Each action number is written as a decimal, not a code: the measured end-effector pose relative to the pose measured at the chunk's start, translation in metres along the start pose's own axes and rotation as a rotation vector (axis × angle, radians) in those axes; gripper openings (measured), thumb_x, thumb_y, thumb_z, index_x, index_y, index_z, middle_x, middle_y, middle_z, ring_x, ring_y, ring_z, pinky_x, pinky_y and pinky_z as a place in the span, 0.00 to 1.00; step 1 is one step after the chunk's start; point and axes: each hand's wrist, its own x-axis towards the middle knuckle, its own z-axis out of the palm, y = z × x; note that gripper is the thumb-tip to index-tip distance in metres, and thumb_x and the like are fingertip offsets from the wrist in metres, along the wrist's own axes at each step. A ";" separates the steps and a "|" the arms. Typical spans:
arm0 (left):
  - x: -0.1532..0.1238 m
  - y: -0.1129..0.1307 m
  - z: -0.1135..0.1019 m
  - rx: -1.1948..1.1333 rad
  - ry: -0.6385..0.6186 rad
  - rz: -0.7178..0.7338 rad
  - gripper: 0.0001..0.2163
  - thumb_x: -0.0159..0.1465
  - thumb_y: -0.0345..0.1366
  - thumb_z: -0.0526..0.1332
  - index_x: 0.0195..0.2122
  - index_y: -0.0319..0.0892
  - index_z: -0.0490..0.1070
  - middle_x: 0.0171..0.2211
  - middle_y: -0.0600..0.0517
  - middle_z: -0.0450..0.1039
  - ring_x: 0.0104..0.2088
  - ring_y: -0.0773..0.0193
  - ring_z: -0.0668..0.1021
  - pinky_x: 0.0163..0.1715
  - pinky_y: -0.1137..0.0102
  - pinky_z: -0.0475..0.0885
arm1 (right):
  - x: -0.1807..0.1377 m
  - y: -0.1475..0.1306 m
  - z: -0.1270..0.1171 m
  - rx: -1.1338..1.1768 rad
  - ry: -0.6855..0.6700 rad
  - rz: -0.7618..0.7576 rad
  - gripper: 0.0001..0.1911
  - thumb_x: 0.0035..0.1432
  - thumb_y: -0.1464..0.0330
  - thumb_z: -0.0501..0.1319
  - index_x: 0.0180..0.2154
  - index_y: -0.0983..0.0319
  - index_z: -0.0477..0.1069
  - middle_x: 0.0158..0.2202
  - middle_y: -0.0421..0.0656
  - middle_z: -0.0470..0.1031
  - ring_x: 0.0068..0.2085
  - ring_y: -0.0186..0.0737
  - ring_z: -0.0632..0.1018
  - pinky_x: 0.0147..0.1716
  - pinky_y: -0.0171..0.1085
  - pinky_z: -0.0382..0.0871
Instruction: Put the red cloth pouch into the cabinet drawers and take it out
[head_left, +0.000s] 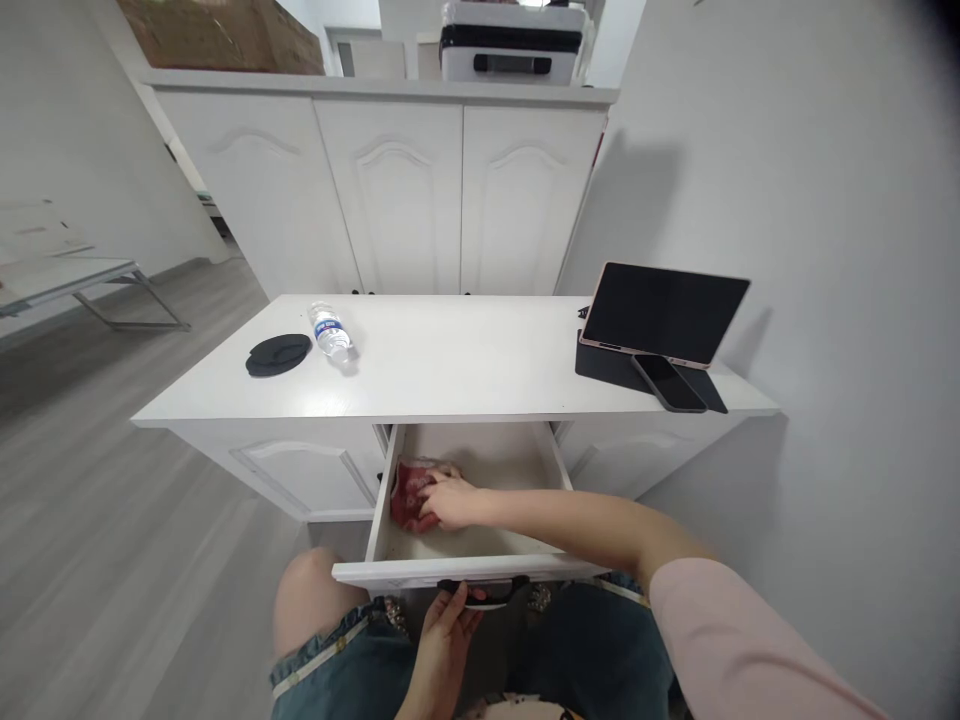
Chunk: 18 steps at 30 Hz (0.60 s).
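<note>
An open white drawer [390, 572] juts from the low cabinet toward me. Inside it, at the left, lies a red patterned cloth or pouch [407, 492]. My right hand [448, 500] reaches into the drawer and rests on that red item, fingers curled over it. My left hand [444, 625] is below the drawer front, fingers wrapped on the dark drawer handle [487, 594]. My knees in denim shorts show under the drawer.
On the white cabinet top [450, 365] lie a black round pad [278, 354], a plastic water bottle [331, 332] on its side, a propped tablet [664, 312] and a phone [668, 382]. Tall white cupboards stand behind. A wall is at the right; grey floor at the left.
</note>
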 end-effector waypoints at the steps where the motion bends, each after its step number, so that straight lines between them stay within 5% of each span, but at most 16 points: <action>1: 0.000 0.001 0.001 -0.006 0.006 -0.004 0.11 0.45 0.35 0.73 0.21 0.41 0.71 0.24 0.50 0.78 0.31 0.62 0.80 0.35 0.70 0.72 | -0.004 -0.003 0.000 -0.018 -0.017 -0.050 0.17 0.53 0.68 0.60 0.44 0.48 0.76 0.56 0.41 0.70 0.60 0.58 0.59 0.52 0.59 0.58; 6: -0.002 0.003 0.002 -0.017 0.035 -0.030 0.11 0.46 0.31 0.73 0.22 0.41 0.70 0.24 0.49 0.79 0.31 0.61 0.81 0.36 0.70 0.73 | -0.019 -0.004 0.000 -0.037 -0.116 -0.250 0.18 0.54 0.69 0.58 0.46 0.50 0.76 0.52 0.46 0.71 0.49 0.51 0.67 0.36 0.41 0.65; 18: -0.005 0.004 0.007 -0.006 0.060 -0.008 0.10 0.46 0.29 0.72 0.22 0.42 0.70 0.24 0.51 0.78 0.30 0.61 0.81 0.35 0.69 0.74 | -0.065 0.043 0.009 0.104 -0.372 -0.130 0.21 0.49 0.72 0.62 0.46 0.56 0.77 0.39 0.40 0.81 0.33 0.37 0.75 0.29 0.33 0.60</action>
